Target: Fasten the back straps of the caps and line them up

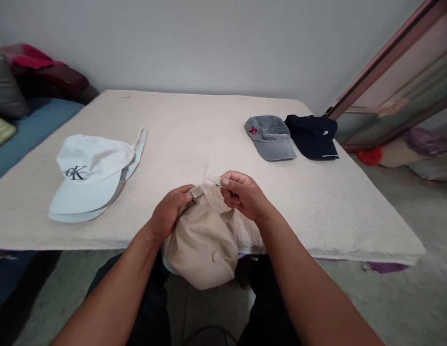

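A beige cap (204,240) hangs over the table's near edge, its crown and top button facing me. My left hand (173,211) is closed on the cap's back edge, beside a small buckle (196,192) on its strap. My right hand (243,194) pinches a short pale strip (213,179), which looks like the free end of the cap's strap. The strip points left toward the buckle, and a gap separates the two. The fingers hide where the strip joins the cap.
White caps (88,168), one stacked on another, lie at the left of the cloth-covered table (180,125). At the right, a grey cap (272,139) sits against a navy cap (313,137). A wall (194,48) stands behind the table, with a pink-framed door (382,53) to the right.
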`<action>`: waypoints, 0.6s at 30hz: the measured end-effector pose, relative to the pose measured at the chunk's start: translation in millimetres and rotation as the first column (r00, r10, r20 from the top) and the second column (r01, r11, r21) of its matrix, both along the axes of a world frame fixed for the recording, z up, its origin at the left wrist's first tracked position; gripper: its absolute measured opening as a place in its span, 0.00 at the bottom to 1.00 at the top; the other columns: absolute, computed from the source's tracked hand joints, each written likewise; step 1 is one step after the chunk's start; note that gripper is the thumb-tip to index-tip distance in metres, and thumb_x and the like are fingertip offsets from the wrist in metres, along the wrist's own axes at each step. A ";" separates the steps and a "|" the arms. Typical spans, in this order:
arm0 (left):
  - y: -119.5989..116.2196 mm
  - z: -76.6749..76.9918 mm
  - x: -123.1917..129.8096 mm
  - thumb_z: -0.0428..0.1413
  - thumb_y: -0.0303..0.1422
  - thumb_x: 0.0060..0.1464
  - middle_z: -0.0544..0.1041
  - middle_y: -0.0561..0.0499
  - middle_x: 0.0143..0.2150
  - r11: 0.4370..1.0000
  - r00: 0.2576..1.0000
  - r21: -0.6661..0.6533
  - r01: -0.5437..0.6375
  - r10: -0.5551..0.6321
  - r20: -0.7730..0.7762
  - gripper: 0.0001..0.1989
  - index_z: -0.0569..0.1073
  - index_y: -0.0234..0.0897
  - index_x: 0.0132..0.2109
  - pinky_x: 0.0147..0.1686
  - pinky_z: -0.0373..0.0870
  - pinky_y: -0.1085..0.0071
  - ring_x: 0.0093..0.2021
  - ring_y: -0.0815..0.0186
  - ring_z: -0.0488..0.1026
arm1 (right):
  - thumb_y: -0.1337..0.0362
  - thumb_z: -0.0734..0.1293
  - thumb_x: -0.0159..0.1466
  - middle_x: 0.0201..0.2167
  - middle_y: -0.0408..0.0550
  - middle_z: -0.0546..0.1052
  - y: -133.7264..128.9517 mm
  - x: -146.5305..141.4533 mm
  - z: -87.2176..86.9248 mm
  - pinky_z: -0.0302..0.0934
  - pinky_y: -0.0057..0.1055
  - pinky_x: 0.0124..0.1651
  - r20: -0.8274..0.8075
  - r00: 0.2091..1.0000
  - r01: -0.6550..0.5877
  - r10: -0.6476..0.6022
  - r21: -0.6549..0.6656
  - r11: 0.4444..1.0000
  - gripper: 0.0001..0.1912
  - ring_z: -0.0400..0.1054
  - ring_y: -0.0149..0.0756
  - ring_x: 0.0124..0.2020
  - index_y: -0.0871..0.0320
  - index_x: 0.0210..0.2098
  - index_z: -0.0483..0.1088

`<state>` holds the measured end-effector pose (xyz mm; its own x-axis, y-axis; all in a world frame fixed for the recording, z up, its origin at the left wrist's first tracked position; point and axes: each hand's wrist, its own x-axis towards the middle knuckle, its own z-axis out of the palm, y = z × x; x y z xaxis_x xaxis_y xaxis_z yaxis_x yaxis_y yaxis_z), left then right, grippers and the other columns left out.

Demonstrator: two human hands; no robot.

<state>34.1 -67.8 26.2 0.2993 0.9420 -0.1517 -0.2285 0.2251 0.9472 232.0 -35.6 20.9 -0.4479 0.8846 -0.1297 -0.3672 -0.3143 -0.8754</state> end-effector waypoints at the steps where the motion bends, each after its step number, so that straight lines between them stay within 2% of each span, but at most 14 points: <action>1: -0.1 -0.1 0.5 0.52 0.31 0.51 0.72 0.53 0.28 1.000 1.000 -0.020 0.013 -0.013 0.009 0.07 0.75 0.35 0.33 0.29 0.62 0.74 0.28 0.68 0.67 | 0.62 0.69 0.57 0.18 0.36 0.63 -0.5 0.4 -0.1 0.36 0.21 0.17 0.005 1.000 -0.002 0.002 -0.002 1.000 0.10 0.45 0.18 0.14 0.59 0.27 0.64; 8: -2.2 -0.6 4.2 0.59 0.34 0.49 0.72 0.56 0.25 0.996 1.000 -0.085 0.003 -0.003 0.003 0.06 0.75 0.36 0.33 0.25 0.61 0.77 0.24 0.73 0.65 | 0.61 0.69 0.58 0.16 0.35 0.62 -7.5 1.0 2.1 0.38 0.20 0.17 0.038 0.997 -0.073 0.073 -0.018 0.997 0.11 0.45 0.18 0.14 0.59 0.26 0.64; 18: -3.7 -0.1 4.5 0.59 0.35 0.49 0.72 0.55 0.25 0.993 1.000 -0.118 -0.003 0.002 -0.001 0.07 0.76 0.36 0.33 0.24 0.59 0.77 0.23 0.72 0.64 | 0.60 0.67 0.59 0.15 0.34 0.60 -9.8 2.3 3.2 0.36 0.20 0.16 0.046 0.980 -0.195 0.194 0.016 0.981 0.10 0.43 0.19 0.14 0.59 0.29 0.66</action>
<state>38.6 -71.5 26.1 0.2967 0.9182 -0.2625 -0.2281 0.3351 0.9142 234.3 -45.4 24.1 -0.6057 0.7839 -0.1362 -0.2622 -0.3582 -0.8961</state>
